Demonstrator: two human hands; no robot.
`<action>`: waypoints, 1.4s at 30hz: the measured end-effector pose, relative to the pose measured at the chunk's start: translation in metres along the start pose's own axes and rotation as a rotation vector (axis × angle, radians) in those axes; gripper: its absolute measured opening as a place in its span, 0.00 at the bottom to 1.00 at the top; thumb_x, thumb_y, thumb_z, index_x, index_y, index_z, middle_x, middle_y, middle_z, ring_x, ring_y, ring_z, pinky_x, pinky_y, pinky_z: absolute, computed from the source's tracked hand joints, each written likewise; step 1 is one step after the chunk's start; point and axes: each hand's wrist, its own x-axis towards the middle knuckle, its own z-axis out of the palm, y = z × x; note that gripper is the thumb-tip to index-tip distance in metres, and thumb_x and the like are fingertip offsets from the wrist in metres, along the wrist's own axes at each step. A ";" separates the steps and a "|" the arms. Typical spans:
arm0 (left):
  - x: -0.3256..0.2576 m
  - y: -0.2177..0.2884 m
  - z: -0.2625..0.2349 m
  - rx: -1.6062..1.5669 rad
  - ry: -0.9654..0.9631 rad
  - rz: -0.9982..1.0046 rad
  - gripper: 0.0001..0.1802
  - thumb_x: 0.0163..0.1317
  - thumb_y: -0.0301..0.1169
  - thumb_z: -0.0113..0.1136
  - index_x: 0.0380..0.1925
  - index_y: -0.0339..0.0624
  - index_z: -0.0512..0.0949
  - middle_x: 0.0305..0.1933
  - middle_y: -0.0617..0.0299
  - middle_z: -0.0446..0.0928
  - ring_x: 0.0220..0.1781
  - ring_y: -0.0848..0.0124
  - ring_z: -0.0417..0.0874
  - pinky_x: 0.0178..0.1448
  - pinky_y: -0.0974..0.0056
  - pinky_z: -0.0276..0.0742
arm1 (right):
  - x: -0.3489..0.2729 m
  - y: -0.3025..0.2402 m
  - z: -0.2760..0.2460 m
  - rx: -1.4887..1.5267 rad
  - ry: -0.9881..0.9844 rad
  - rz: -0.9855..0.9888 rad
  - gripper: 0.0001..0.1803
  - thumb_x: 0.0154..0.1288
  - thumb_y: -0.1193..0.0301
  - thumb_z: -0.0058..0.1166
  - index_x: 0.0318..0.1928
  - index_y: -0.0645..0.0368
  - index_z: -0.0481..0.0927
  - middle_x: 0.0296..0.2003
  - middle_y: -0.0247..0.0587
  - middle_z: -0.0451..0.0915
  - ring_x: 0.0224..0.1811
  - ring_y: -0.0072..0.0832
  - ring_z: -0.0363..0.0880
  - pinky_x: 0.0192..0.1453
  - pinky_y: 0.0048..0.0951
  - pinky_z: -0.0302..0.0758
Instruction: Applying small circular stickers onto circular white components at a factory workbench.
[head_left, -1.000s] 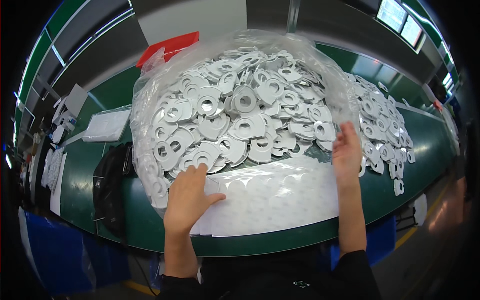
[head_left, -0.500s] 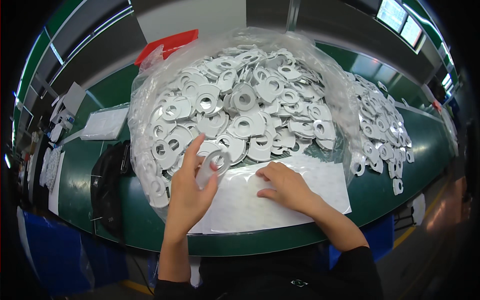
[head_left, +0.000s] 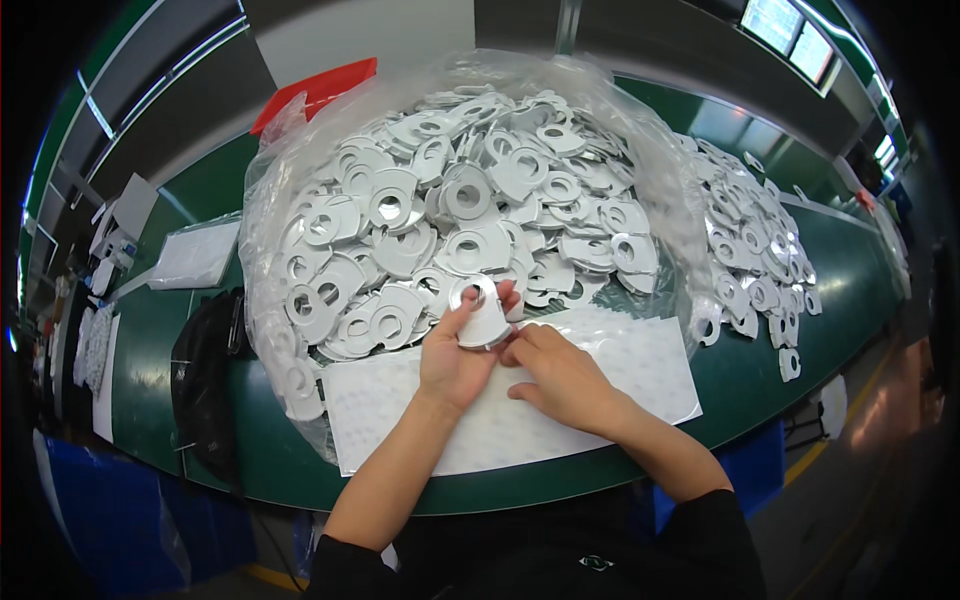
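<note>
My left hand point(head_left: 452, 362) grips a flat white plastic part point(head_left: 484, 322) with a round hole at one end, thumb on one side and fingers behind. Close against its lower right edge is my right hand point(head_left: 565, 378), fingers bent and thumb held apart; whether its fingertips touch the part I cannot tell. Under both hands lies a stack of white sheets point(head_left: 400, 440) with faint round marks. Just beyond, a large heap of similar white parts point(head_left: 470, 245) fills an opened clear plastic bag point(head_left: 265, 300).
A second pile of white parts point(head_left: 755, 240) lies on the green table point(head_left: 800, 350) at right. A red tray point(head_left: 315, 95) stands behind the bag. To the left are a black bag point(head_left: 205, 390) and a wrapped white stack point(head_left: 195, 255).
My left hand has moved right with the white plastic part, bringing it beside my right hand, and the part now faces up. My right hand has barely moved. The view has shifted slightly.
</note>
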 end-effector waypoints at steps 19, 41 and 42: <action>0.008 -0.008 -0.001 0.217 -0.003 0.086 0.28 0.70 0.56 0.24 0.44 0.47 0.67 0.52 0.44 0.72 0.45 0.57 0.78 0.37 0.63 0.72 | -0.001 -0.002 -0.003 -0.063 -0.020 -0.174 0.07 0.49 0.73 0.61 0.23 0.58 0.75 0.28 0.37 0.73 0.37 0.36 0.74 0.39 0.36 0.74; -0.003 -0.014 0.009 0.650 -0.081 -0.027 0.34 0.69 0.59 0.20 0.40 0.42 0.69 0.35 0.53 0.78 0.30 0.67 0.79 0.23 0.70 0.67 | 0.015 0.026 -0.009 0.882 0.287 -0.001 0.05 0.68 0.73 0.48 0.36 0.63 0.70 0.43 0.36 0.66 0.29 0.18 0.72 0.34 0.20 0.72; -0.002 -0.014 0.008 0.644 -0.069 -0.024 0.34 0.69 0.59 0.20 0.39 0.42 0.69 0.35 0.53 0.78 0.30 0.67 0.80 0.23 0.70 0.67 | 0.015 0.025 -0.008 0.882 0.288 -0.001 0.05 0.68 0.73 0.48 0.36 0.63 0.70 0.43 0.36 0.66 0.29 0.18 0.72 0.34 0.20 0.72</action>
